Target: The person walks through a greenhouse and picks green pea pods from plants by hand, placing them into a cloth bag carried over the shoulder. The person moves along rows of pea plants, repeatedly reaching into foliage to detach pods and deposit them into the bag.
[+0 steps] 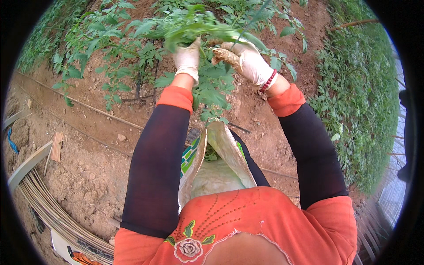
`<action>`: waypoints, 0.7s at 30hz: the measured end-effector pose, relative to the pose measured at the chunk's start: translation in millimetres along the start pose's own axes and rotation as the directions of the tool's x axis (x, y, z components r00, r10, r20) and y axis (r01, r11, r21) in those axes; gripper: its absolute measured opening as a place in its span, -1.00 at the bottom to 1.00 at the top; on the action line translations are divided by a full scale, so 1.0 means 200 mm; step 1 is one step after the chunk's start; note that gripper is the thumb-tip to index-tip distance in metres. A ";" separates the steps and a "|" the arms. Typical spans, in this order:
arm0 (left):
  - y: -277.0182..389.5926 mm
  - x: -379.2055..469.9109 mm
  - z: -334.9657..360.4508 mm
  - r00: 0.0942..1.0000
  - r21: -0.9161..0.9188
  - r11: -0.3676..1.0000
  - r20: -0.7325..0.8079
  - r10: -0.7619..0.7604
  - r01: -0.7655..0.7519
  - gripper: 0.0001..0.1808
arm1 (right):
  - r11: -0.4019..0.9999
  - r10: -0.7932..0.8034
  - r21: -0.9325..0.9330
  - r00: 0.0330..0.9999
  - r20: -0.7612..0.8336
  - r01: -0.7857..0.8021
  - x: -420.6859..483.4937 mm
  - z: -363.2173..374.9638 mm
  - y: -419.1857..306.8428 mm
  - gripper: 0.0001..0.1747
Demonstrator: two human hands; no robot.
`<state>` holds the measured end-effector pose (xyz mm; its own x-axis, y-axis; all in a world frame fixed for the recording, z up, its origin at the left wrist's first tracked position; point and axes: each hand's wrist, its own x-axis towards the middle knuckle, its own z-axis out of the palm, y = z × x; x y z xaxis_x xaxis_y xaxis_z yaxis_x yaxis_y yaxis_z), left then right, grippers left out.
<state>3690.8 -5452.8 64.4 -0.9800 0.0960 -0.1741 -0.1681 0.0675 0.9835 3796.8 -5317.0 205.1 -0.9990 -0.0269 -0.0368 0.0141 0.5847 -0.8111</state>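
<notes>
Both my hands wear thin whitish gloves and reach into a leafy tomato plant [212,86] in front of me. My left hand [187,59] has its fingers closed among blurred tomato leaves [188,33] and appears to grip them. Beside it, my right hand [246,61] has bent fingers stained brown. Leaves partly cover that hand, so whether it grips a stem cannot be told. A red bead bracelet [269,80] circles the right wrist. Against my front hangs an open sack [218,177] with a pale inside, and some green leaves [211,153] lie in it.
A thin green line [253,21] slants down near my right hand. Tomato rows [357,99] stand to the right, and more plants [89,46] at upper left. A narrow pipe [99,112] crosses the soil. Bundled thin canes [59,212] and a wooden piece [57,146] lie at left.
</notes>
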 end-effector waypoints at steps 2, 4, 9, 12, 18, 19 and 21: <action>0.02 -0.01 -0.06 0.982 -0.010 0.990 -0.132 -0.138 0.138 -0.68 | 0.989 -0.080 0.114 0.993 -0.086 0.089 -0.02 0.01 0.02 -0.63; 0.03 -0.06 -0.13 0.966 -0.078 0.976 -0.145 -0.213 0.204 -0.76 | 0.972 0.029 0.235 0.994 -0.105 -0.004 -0.05 0.03 0.02 -0.64; -0.06 -0.19 -0.29 0.974 -0.412 0.893 -0.054 -0.220 0.179 -0.65 | 0.987 0.036 0.161 0.995 -0.094 -0.020 -0.07 0.10 -0.03 -0.69; -0.19 -0.28 -0.34 0.995 -0.439 0.897 -0.046 -0.086 0.057 -0.54 | 0.997 0.007 0.078 0.994 -0.105 0.002 -0.02 0.13 -0.07 -0.63; -0.34 -0.52 -0.45 0.999 -0.481 0.876 -0.020 -0.048 0.033 -0.52 | 0.979 0.141 0.163 0.986 -0.089 -0.125 0.13 0.19 -0.12 -0.58; -0.34 -0.54 -0.46 0.999 -0.480 0.876 -0.015 -0.052 0.038 -0.51 | 0.975 0.139 0.182 0.987 -0.076 -0.123 0.15 0.19 -0.12 -0.59; -0.35 -0.59 -0.47 0.999 -0.470 0.881 0.002 -0.054 0.048 -0.51 | 0.979 0.109 0.181 0.992 -0.069 -0.095 0.18 0.20 -0.13 -0.57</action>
<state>3808.3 -5561.3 20.8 -0.9695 0.0938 -0.2266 -0.2451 -0.4026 0.8820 3761.3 -5365.1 200.9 -0.9921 0.0933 -0.0844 0.1165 0.4285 -0.8960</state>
